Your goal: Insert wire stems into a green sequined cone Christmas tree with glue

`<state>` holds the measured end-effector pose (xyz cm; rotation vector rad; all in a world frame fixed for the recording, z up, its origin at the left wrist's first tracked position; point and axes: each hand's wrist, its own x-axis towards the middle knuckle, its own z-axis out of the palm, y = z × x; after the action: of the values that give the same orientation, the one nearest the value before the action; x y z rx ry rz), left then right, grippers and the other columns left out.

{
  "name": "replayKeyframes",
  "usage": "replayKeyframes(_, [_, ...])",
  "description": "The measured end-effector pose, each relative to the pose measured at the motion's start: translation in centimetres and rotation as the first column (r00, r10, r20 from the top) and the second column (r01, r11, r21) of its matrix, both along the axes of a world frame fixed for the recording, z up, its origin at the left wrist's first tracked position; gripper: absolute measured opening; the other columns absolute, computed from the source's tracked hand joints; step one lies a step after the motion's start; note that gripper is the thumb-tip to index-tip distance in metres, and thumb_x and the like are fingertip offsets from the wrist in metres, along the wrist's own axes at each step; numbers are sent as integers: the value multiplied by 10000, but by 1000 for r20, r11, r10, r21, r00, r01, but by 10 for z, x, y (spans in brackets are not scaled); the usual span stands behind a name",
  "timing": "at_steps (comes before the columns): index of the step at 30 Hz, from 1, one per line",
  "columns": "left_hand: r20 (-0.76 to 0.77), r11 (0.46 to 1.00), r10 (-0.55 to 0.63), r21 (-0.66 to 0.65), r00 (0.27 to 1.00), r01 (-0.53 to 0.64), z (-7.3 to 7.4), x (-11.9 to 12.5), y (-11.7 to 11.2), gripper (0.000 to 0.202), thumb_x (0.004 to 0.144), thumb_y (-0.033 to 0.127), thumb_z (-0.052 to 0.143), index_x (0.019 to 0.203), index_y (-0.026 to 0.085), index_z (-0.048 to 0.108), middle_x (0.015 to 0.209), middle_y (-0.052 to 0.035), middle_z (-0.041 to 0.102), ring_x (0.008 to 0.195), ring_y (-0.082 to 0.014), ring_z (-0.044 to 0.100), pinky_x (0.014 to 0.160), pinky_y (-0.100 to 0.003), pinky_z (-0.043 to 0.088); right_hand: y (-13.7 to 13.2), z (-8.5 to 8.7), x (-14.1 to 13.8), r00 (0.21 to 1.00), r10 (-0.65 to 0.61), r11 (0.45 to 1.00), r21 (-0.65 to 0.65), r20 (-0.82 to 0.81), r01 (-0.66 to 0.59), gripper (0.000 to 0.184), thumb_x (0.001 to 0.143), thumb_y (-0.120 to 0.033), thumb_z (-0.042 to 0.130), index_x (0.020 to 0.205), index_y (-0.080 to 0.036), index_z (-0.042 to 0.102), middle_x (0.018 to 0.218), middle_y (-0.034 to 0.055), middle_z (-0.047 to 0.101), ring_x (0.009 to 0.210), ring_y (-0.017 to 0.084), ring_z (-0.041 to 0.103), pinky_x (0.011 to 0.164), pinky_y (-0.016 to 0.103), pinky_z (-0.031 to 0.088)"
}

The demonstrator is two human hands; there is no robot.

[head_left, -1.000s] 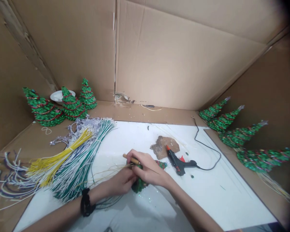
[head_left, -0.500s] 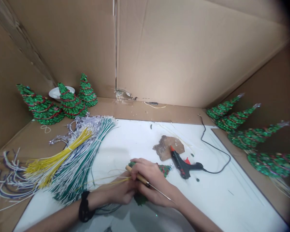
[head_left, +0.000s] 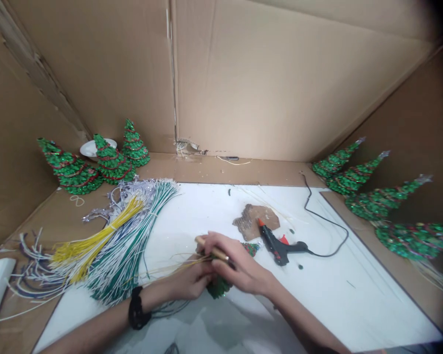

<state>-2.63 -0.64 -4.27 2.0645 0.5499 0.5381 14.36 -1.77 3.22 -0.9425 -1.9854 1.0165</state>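
A small green glittery tree (head_left: 217, 287) is gripped low on the white counter (head_left: 354, 305) by the left hand (head_left: 190, 280); a wooden-handled tool (head_left: 212, 250) is pinched in the right hand (head_left: 239, 268). The tree is best kept steady while the tool is worked.

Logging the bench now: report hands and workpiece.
Left hand grips green tree. Right hand holds wooden-handled tool. Glue gun lies apart, right.

One camera only, worn on the head, we look forward and down onto the white worktop (head_left: 354, 305) from close above, our own two hands (head_left: 239, 268) low in the middle of the frame, brown cardboard walls (head_left: 266, 83) closing the view behind and at both sides
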Motion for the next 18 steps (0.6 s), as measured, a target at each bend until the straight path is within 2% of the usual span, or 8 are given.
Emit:
replayKeyframes(2, [17, 994, 1, -105, 1000, 1, 3, 0, 4, 252, 852, 207, 347, 780, 160, 584, 752, -45, 605, 704, -162, 521, 675, -260, 426, -2, -4, 9, 957, -198, 979, 13, -210, 206, 54, 861, -256, 462, 846, -215, 493, 810, 11, 611, 872, 191, 590, 895, 381, 423])
replayKeyframes(4, [54, 985, 23, -172, 998, -13, 6, 0, 7, 309, 890, 260, 326, 813, 139, 600, 746, -52, 612, 677, -154, 524, 667, -257, 431, -9, -12, 19, 825, -412, 898, -21, -387, 438, 141, 897, -274, 458, 768, -218, 471, 685, -21, 553, 790, 171, 588, 847, 359, 455])
replayKeyframes(5, [68, 982, 36, -189, 997, -22, 7, 1, 7, 328, 900, 284, 325, 841, 131, 609, 755, -56, 617, 677, -155, 525, 670, -259, 433, -15, -17, 23, 769, -484, 857, -48, -418, 513, 193, 917, -279, 435, 738, -215, 467, 650, -29, 520, 734, 158, 578, 810, 340, 471])
replayKeyframes(7, [93, 976, 43, -217, 995, -22, 8, 2, 8, 354, 912, 330, 331, 937, 124, 618, 832, -72, 636, 714, -164, 538, 702, -270, 437, -28, -26, 28, 746, -566, 807, -50, -350, 589, 265, 945, -271, 383, 716, -205, 498, 656, -18, 517, 693, 145, 563, 746, 301, 478])
replayKeyframes(10, [140, 959, 55, -282, 989, -13, 7, 3, 8, 401, 913, 401, 352, 1052, 129, 612, 977, -101, 645, 812, -189, 562, 778, -300, 436, -50, -33, 27, 807, -573, 795, 141, -146, 590, 201, 922, -222, 440, 783, -201, 584, 783, 22, 576, 787, 162, 569, 739, 282, 458])
replayKeyframes(13, [207, 919, 102, -394, 973, -13, 7, 6, 7, 432, 894, 459, 396, 1067, 132, 619, 992, -109, 651, 872, -207, 575, 792, -313, 440, -62, -32, 19, 833, -554, 792, 304, -6, 529, 105, 883, -174, 503, 893, -204, 603, 859, 46, 566, 833, 175, 563, 735, 282, 459])
replayKeyframes(18, [258, 819, 187, -574, 948, -5, 12, 9, 4, 399, 831, 455, 541, 1052, 134, 625, 972, -97, 666, 879, -205, 588, 799, -324, 451, -61, -30, 7, 827, -536, 813, 370, 172, 450, 131, 901, -158, 463, 951, -198, 577, 866, 58, 535, 842, 182, 559, 722, 288, 478])
